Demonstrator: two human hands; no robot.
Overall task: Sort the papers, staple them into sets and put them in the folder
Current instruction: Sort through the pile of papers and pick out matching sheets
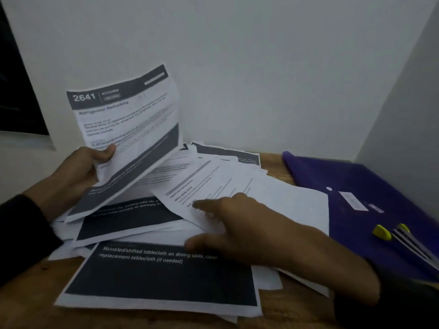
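Note:
My left hand (78, 172) grips a few sheets (126, 138) by their left edge and holds them tilted up above the table; the top one reads "2641 Kitchen, Refrigerator Restocking". A loose pile of printed papers (166, 276) with dark bands covers the wooden table below. My right hand (251, 231) lies flat on the pile with its fingers spread, the index finger on a white text sheet (237, 186). At the right lies a purple folder (351, 186). On it rests a stapler (401, 238) with yellow parts, blurred.
The wooden table (31, 293) sits in a corner of white walls. A dark window (16, 91) is at the far left. The table's bare wood shows at the front left and behind the pile near the folder.

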